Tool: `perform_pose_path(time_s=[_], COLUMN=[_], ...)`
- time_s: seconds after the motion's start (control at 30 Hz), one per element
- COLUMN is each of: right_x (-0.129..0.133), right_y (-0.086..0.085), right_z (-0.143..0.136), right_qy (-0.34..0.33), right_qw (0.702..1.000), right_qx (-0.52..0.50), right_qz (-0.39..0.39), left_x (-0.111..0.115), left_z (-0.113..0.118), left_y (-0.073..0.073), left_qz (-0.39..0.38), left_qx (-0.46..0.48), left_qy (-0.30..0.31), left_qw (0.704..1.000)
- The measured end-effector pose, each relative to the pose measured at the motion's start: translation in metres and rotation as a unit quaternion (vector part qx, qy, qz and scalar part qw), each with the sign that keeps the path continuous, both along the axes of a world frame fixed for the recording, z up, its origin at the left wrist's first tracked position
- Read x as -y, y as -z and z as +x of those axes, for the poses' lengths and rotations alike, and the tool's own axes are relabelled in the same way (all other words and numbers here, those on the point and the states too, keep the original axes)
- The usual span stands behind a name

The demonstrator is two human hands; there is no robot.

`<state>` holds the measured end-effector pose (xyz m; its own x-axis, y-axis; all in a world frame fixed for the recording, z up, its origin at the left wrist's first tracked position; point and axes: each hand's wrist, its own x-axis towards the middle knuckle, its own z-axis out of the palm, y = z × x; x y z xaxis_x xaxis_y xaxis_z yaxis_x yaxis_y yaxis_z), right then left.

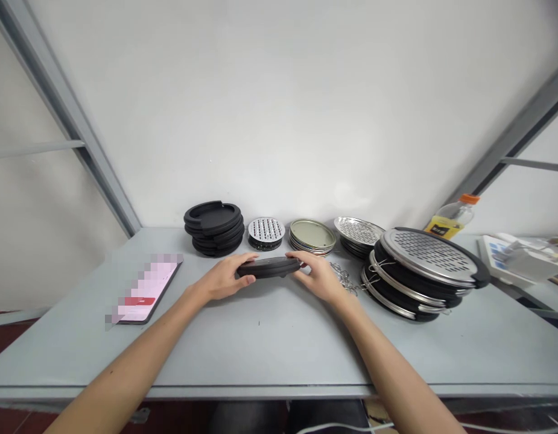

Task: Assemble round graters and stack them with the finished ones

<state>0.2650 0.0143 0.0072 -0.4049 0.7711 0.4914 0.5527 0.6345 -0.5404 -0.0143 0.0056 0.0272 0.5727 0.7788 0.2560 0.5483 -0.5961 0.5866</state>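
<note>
A round black plastic ring-shaped base (268, 268) is held nearly level just above the table, seen almost edge-on. My left hand (224, 277) grips its left side, thumb in front and fingers behind. On the opposite rim, my right hand (318, 276) is closed round the edge. Whatever lies inside the base is hidden by the low angle. Close behind stand a stack of similar black bases (214, 226), a short pile of small perforated metal discs (266, 231) and a pile of olive-coloured round plates (312, 235). Loose wire clips (344, 277) lie beside my right hand.
Larger perforated discs (359, 231) are piled at the back right. Nearer stands a stack of assembled black-and-metal round units (423, 271). A phone (149, 289) lies at left. An orange-capped bottle (455, 216) and a white box (509, 259) occupy the right. The grey table (260, 349) meets a white wall.
</note>
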Motion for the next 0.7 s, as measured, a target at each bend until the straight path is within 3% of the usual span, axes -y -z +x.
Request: perform_pose_path(time_s=[0.17,0.33,0.5,0.7], right_x=[-0.001,-0.002,0.002,0.002], right_y=[0.000,0.001,-0.005,-0.010], right_z=[-0.001,-0.005,-0.010,-0.011], right_qy=[0.087,0.079,0.099,0.071], right_qw=[0.995,0.990,0.974,0.947], right_qx=[-0.033,-0.111,-0.203,-0.270], right_qz=[0.032,0.034,-0.030,-0.160], left_x=[0.001,0.002,0.001,0.002], left_z=[0.003,0.005,0.004,0.005], left_y=[-0.003,-0.005,-0.002,-0.005], left_qz=[-0.004,0.013,0.024,0.011], left_qx=[0.030,0.064,0.082,0.090], left_qy=[-0.036,-0.038,-0.062,-0.043], left_qw=[0.999,0.997,0.994,0.995])
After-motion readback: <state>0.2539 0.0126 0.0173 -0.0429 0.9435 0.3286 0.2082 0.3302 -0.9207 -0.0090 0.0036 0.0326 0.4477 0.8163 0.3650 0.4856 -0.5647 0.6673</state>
